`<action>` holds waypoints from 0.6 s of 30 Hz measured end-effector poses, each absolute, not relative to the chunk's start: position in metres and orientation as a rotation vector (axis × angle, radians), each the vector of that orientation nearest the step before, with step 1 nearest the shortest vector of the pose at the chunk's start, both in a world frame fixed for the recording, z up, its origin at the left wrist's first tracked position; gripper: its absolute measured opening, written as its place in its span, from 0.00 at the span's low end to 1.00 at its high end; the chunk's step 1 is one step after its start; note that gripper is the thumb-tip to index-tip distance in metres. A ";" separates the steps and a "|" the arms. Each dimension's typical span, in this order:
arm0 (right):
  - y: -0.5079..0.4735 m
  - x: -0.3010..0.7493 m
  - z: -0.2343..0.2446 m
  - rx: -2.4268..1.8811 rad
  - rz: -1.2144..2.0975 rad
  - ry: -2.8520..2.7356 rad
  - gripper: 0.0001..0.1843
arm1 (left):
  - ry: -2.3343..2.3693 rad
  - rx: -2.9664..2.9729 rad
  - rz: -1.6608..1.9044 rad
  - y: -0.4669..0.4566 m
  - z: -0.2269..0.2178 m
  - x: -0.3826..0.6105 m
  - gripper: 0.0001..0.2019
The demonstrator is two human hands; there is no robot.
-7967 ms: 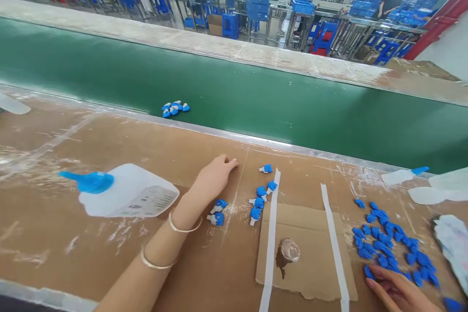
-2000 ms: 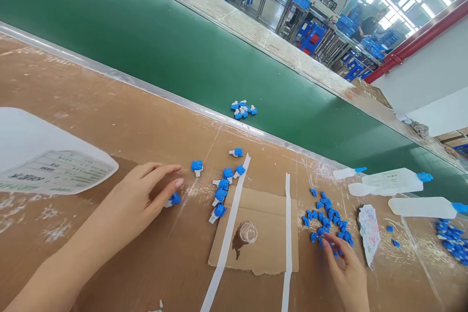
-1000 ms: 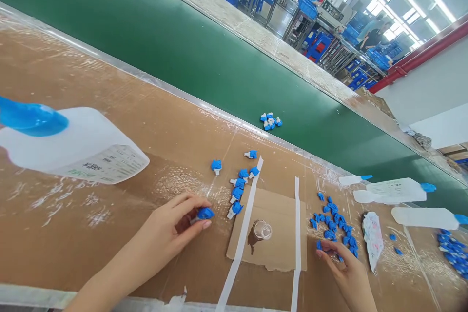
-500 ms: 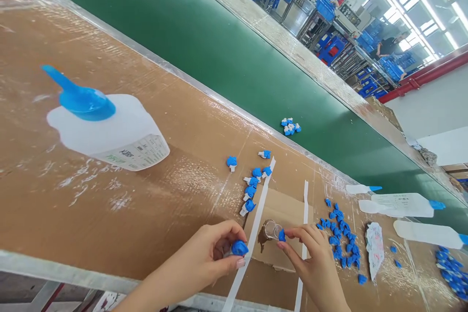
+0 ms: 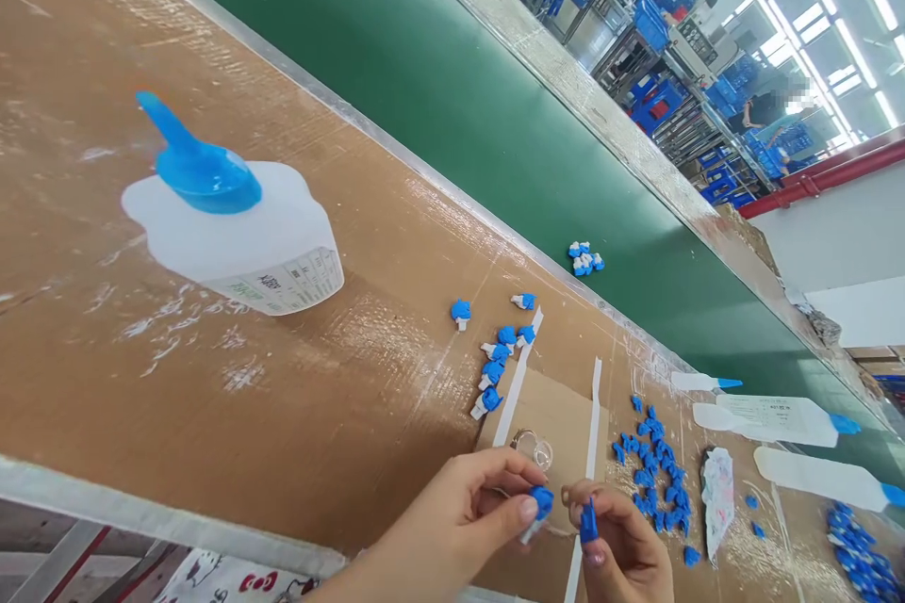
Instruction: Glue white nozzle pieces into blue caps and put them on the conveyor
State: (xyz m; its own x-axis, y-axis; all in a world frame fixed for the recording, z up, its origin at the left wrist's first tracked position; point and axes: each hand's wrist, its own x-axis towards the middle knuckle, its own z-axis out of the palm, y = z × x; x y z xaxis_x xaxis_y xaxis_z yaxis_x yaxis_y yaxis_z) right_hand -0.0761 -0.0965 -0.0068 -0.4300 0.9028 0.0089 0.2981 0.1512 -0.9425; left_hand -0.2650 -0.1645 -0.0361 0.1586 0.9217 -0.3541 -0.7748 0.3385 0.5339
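My left hand (image 5: 487,509) is closed on a small blue-and-white piece (image 5: 541,499), pinched between thumb and fingers. Just to the right, my right hand (image 5: 622,546) pinches a small blue piece (image 5: 589,520). The two pieces are close together but apart. Beyond my hands, a small clear round container (image 5: 534,449) rests on a cardboard sheet (image 5: 558,407) between two white tape strips. Left of the sheet stand several blue-and-white pieces (image 5: 493,372). Several loose blue pieces (image 5: 657,471) lie scattered to its right.
A white bottle with a blue nozzle (image 5: 237,236) is at the left. More white bottles (image 5: 774,419) lie at the right, near a stained white lump (image 5: 719,499) and a blue pile (image 5: 859,551). Several finished-looking pieces (image 5: 584,259) sit on the green belt (image 5: 424,104).
My right hand has drawn back from the clear container with the blue piece. My left hand has moved right with its piece, so the hands are now closer together. The camera view has shifted slightly.
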 end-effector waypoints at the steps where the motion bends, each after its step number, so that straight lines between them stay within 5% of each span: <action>1: -0.100 -0.075 -0.009 -1.137 1.351 -1.797 0.10 | 0.682 0.259 1.245 -0.163 -0.034 -0.261 0.26; 10: -0.106 -0.074 0.000 -1.184 1.432 -1.825 0.10 | 0.577 0.190 1.260 -0.162 -0.031 -0.250 0.21; 18: -0.115 -0.082 -0.002 -1.218 1.016 -2.105 0.04 | 0.706 0.305 1.191 -0.162 -0.034 -0.248 0.21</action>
State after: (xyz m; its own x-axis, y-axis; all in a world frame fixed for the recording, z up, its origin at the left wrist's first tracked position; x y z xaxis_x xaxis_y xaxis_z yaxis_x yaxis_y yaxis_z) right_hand -0.0821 -0.1148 -0.0016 -0.4744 0.8787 0.0534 0.5051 0.3213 -0.8011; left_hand -0.2482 -0.1620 -0.0340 0.1912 0.9212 -0.3390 -0.7395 0.3623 0.5674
